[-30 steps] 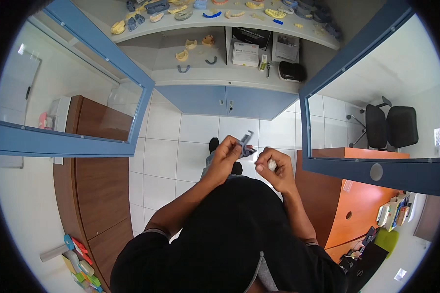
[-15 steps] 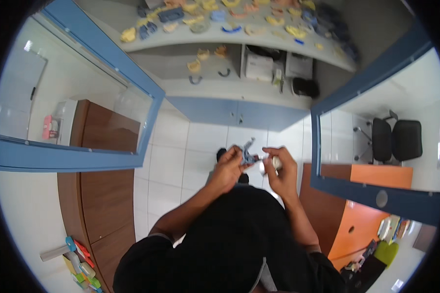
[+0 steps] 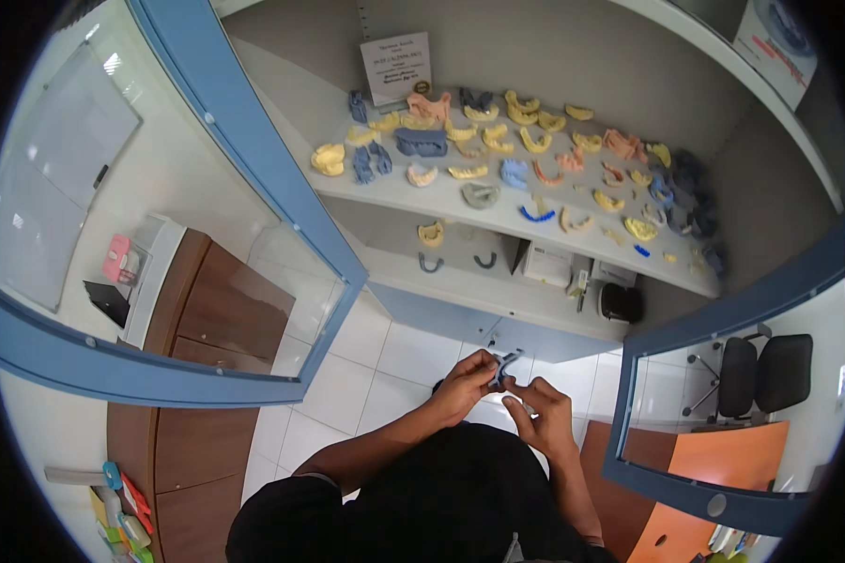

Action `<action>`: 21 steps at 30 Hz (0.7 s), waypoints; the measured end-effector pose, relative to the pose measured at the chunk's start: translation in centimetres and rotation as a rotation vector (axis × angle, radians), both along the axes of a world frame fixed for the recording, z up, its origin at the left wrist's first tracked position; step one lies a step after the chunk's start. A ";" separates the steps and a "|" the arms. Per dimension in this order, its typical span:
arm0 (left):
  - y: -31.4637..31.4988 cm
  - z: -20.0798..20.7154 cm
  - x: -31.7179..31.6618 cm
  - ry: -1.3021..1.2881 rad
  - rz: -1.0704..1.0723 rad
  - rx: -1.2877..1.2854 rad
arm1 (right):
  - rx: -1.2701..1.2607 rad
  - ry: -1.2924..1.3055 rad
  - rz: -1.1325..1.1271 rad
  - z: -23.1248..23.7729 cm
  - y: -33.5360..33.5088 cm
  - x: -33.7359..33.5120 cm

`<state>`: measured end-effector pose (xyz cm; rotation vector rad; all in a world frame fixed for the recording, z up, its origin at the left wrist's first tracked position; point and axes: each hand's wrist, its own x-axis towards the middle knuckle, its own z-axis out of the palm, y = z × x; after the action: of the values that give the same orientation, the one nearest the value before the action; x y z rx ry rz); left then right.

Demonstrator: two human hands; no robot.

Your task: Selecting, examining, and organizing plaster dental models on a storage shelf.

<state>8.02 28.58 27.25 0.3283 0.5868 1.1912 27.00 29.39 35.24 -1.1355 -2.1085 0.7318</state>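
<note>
My left hand (image 3: 465, 387) pinches a small grey-blue dental model (image 3: 506, 364) in front of my chest. Its curved arm sticks out past my fingertips. Close on its right, my right hand (image 3: 546, 415) is curled, with the index finger reaching toward the model. A small whitish object (image 3: 530, 410) shows partly inside that hand; its kind is hidden by the fingers. Beyond my hands, a cabinet shelf (image 3: 413, 194) bears many yellow, pink and blue dental models. On the level below lie a yellow jaw model (image 3: 430, 234) and two grey-blue arches (image 3: 484, 261).
Blue-framed glass doors stand open on the left (image 3: 160, 375) and right (image 3: 685, 493). White boxes (image 3: 546, 265) and a black case (image 3: 621, 302) sit on the lower level. A brown cabinet (image 3: 207, 450) is at left, an orange desk (image 3: 732, 460) and black chair (image 3: 737, 380) at right.
The view has tilted up, so more of the model shelf shows and my hands sit lower in the picture. The whitish object in my right hand is now more covered by the fingers.
</note>
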 end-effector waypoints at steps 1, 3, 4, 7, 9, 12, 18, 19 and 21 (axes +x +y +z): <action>0.7 0.6 -0.4 0.022 -0.017 -0.004 | -0.038 0.053 -0.015 -0.1 0.4 -0.3; 2.2 1.0 -1.3 0.043 -0.029 0.017 | -0.118 0.159 -0.044 -0.2 1.0 -0.9; 2.9 1.2 -1.9 0.043 -0.026 0.022 | -0.113 0.160 -0.041 0.0 1.3 -1.2; 5.2 2.3 -3.8 0.150 0.080 0.105 | -0.207 0.116 -0.055 0.1 2.0 -1.9; 6.7 3.8 -5.8 0.324 0.133 0.212 | -0.151 0.075 -0.023 -0.2 2.5 -1.8; 8.3 7.0 -9.7 0.548 0.246 0.324 | -0.130 0.034 -0.008 -0.6 3.0 -2.5; 11.5 16.1 -16.3 1.579 0.798 0.866 | -0.226 0.032 0.042 -0.4 4.6 -5.4; 12.0 16.6 -17.0 1.632 0.810 0.924 | -0.217 0.007 0.084 -0.3 4.8 -5.6; 12.9 16.9 -17.9 1.684 0.799 1.007 | -0.219 0.016 0.113 0.0 5.5 -6.1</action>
<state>-9.90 41.44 44.18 2.2357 1.5989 1.7272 20.87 34.93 35.23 -1.1246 -2.1319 1.0425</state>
